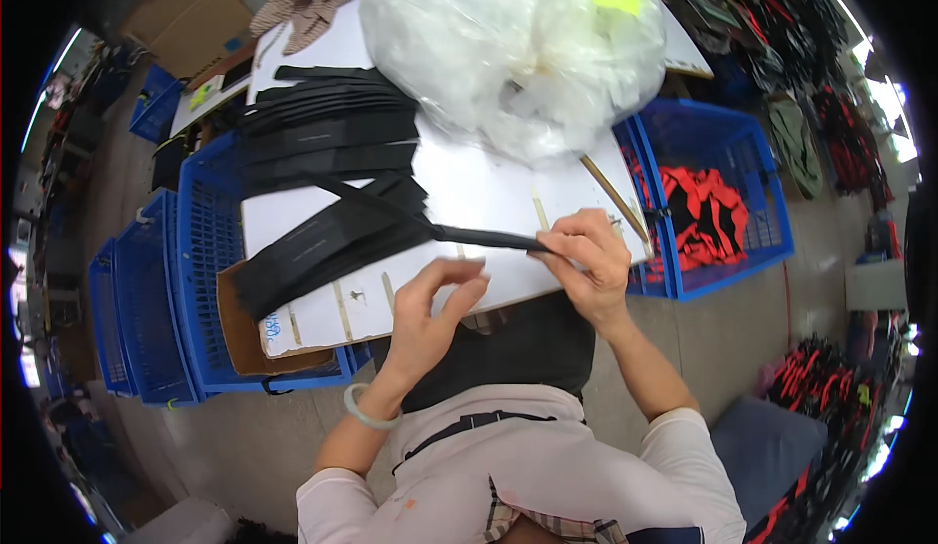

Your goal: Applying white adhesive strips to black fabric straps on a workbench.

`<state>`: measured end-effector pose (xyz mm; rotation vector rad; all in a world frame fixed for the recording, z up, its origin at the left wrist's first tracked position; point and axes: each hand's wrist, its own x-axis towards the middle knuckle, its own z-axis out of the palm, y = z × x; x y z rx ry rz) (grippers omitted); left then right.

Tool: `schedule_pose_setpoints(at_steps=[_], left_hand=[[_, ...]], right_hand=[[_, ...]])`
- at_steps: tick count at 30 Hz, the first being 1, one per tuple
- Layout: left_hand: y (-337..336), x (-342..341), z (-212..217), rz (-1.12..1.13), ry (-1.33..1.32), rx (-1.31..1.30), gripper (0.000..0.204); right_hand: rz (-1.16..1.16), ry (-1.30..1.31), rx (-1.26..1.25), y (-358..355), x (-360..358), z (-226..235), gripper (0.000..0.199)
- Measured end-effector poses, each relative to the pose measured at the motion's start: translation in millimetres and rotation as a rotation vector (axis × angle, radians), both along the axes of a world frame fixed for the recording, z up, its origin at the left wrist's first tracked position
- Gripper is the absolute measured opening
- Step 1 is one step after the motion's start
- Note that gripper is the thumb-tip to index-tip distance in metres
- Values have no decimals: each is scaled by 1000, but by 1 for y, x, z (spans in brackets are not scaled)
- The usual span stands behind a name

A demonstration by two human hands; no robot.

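Observation:
A narrow black fabric strip stretches over the near part of the white table. Its right end is pinched between the thumb and fingers of my right hand. The strip's other end runs left onto a fanned pile of flat black fabric pieces. Just below the strip, my left hand has its thumb and fingers apart with nothing between them. Behind that pile, more black pieces lie overlapped in rows.
A large clear plastic bag covers the table's far part, beside a wooden stick. Blue crates stand on both sides; the right crate contains red and black pieces. A cardboard box sits under the table's left edge.

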<state>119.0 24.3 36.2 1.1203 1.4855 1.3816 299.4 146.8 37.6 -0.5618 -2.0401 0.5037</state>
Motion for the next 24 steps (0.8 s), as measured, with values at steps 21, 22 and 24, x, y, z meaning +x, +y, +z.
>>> schedule_pose_setpoints(at_steps=[21, 22, 24], left_hand=[[15, 64, -69, -266, 986, 178, 67], [16, 65, -69, -257, 989, 186, 66], [16, 67, -70, -253, 992, 197, 65]], right_hand=[[-222, -471, 122, -14, 94, -90, 39], [-231, -461, 124, -15, 94, -91, 39], [-245, -450, 124, -16, 94, -93, 38]])
